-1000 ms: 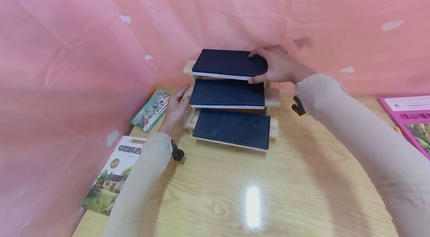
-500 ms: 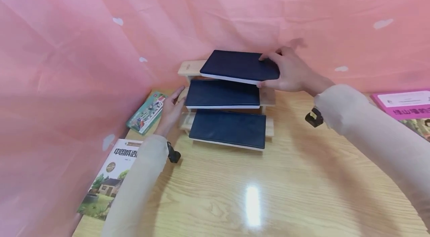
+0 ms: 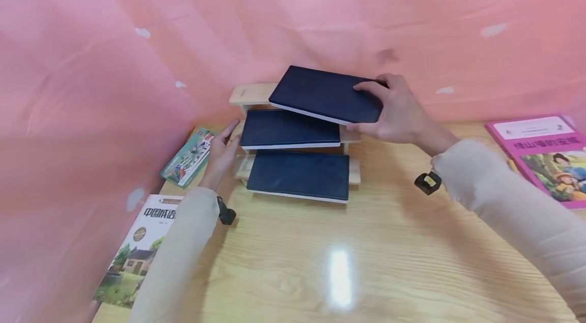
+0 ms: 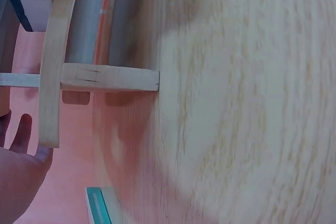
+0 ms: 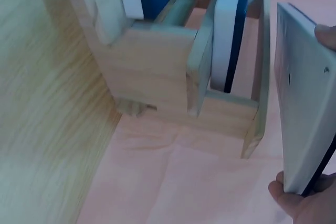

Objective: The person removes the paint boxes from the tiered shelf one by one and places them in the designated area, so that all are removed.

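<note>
A three-tier wooden stand [image 3: 252,93] holds a navy-topped flat panel [image 3: 290,128] on its middle tier and a similar lower panel [image 3: 298,174] on its bottom tier. My right hand [image 3: 397,112] grips a third navy panel [image 3: 326,93] by its right end, thumb at the front edge and fingers at the top and back. This panel tilts down to the right. In the right wrist view its white underside [image 5: 302,93], with small dark spots, stands apart from the stand. My left hand [image 3: 222,152] touches the stand's left end, fingers extended and thumb apart.
Left on the wooden table [image 3: 274,262] lie a green picture-covered box or book [image 3: 188,157] and a white book with a house [image 3: 137,252]. A pink book [image 3: 540,147] lies far right. Pink cloth [image 3: 320,18] hangs close behind the stand.
My right hand has pulled the top panel to the right and tilted it, baring the left part of the top tier. My left hand has stayed at the stand's left end.
</note>
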Motion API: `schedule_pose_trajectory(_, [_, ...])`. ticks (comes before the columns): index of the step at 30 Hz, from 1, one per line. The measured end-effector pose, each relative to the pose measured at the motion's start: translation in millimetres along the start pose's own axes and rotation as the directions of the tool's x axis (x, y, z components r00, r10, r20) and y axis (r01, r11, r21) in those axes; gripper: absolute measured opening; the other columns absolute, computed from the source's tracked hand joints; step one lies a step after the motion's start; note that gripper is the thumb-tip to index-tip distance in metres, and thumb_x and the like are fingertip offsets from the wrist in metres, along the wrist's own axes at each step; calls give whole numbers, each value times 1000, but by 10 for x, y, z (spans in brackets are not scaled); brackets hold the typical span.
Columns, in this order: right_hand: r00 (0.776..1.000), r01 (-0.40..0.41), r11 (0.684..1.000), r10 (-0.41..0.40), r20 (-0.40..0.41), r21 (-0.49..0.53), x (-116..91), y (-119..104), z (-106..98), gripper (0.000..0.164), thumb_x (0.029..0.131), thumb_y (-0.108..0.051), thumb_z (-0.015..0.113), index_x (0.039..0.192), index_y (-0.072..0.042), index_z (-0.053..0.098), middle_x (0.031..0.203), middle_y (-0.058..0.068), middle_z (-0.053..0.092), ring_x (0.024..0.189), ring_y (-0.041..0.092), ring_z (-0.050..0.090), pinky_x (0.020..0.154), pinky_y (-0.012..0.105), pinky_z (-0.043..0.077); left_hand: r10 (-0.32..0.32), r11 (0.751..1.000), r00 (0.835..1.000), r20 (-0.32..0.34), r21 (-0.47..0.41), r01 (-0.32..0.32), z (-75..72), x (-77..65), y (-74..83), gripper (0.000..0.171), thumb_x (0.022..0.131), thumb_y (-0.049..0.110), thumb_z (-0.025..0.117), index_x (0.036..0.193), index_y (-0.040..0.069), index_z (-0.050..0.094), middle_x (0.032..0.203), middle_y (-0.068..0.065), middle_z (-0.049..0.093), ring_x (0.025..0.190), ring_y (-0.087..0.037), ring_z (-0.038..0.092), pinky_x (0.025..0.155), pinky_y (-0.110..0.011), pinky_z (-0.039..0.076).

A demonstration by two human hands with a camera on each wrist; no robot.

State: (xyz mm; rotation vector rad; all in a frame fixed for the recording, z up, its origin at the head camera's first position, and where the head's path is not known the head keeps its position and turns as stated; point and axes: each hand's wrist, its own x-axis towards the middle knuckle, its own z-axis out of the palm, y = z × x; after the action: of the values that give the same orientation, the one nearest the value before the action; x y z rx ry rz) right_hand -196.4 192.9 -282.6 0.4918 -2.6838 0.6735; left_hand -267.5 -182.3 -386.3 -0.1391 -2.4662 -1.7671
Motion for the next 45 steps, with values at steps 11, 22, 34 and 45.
schedule_pose_trajectory(11, [994, -27, 999, 32, -107, 44, -271, -100, 40, 70, 60, -44, 78, 120, -17, 55, 120, 16, 38, 114, 32, 28, 85, 48, 29, -1, 998, 997, -75, 56, 5, -138, -9, -53, 43, 92, 14, 51, 135, 17, 44, 141, 1, 38, 130, -8, 28, 105, -29, 26])
schedule_pose_trajectory(22, [983, -123, 990, 132, -131, 72, -668, 18, -251, 72, 57, -42, 81, 120, -20, 56, 124, 14, 38, 114, 33, 32, 84, 51, 30, -25, 997, 997, -76, 70, 31, -160, -18, -52, 44, 92, 13, 49, 135, 24, 43, 140, 7, 38, 128, -4, 31, 102, -26, 31])
schedule_pose_trajectory(34, [942, -261, 964, 267, -204, 57, -1291, 373, -541, 72, 52, -27, 86, 118, -14, 59, 119, 14, 44, 108, 34, 35, 78, 48, 23, 20, 997, 998, -59, 82, -15, -146, -21, -27, 44, 93, 15, 49, 136, 20, 42, 141, 3, 37, 130, -5, 27, 104, -29, 27])
schedule_pose_trajectory(45, [913, -300, 954, 287, -288, 2, -1693, 546, -584, 72, 47, -24, 86, 112, -6, 61, 108, 17, 48, 99, 35, 36, 71, 40, 22, 5, 994, 999, -51, 105, 1, -122, -7, -39, 44, 93, 16, 48, 136, 25, 41, 143, 2, 35, 130, -5, 26, 105, -30, 26])
